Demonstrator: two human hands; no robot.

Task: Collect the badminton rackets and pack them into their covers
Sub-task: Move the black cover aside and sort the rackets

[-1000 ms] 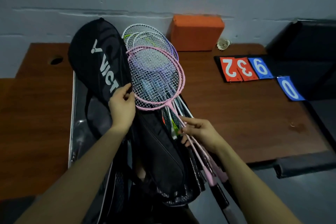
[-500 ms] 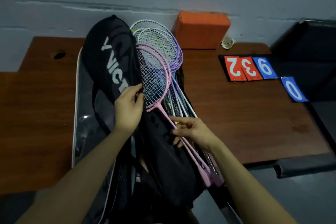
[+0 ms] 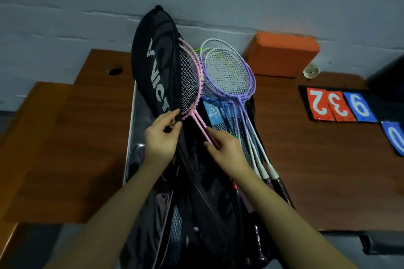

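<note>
Table (image 3: 317,159): orange block (image 3: 282,53), scorecards (image 3: 338,106).

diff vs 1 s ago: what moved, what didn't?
The pink rackets went from lying in the open, right of the black cover, to heads partly inside its opening. The right hand moved up their shafts and still pinches them. The left hand still grips the cover's edge. The purple and white rackets, orange block and number cards stayed put.

Matt black cloth cover (image 3: 157,67), glossy pink-framed rackets (image 3: 193,85) with string mesh, smooth brown wood-grain table (image 3: 306,159).
</note>
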